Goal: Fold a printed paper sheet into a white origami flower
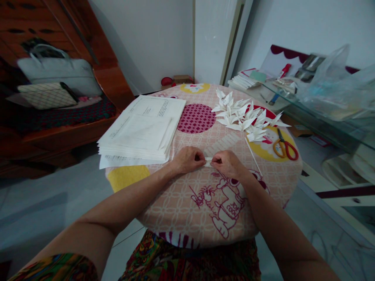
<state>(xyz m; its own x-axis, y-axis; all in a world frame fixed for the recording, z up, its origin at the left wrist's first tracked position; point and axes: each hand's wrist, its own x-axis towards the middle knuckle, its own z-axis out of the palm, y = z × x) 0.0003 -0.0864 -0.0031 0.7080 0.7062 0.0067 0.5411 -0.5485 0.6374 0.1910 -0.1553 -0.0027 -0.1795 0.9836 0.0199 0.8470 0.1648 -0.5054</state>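
Between my two hands lies a small folded strip of white paper (208, 161), low over the cloth-covered table. My left hand (189, 159) pinches its left end, and my right hand (229, 164) pinches its right end. The fingers hide much of the strip. Just beyond my hands rests a flat translucent strip (224, 143) with printed or ruled marks. To the right stands a cluster of folded white paper cranes (243, 113). A thin white stick or paper strip (253, 157) lies near my right wrist.
A thick stack of printed paper sheets (140, 128) sits at the table's left. Scissors with orange handles (284, 147) lie near the right edge of the patterned tablecloth (181, 207). Further right, a glass shelf (316, 113) holds plastic bags. A wooden bench (111, 78) with bags stands left.
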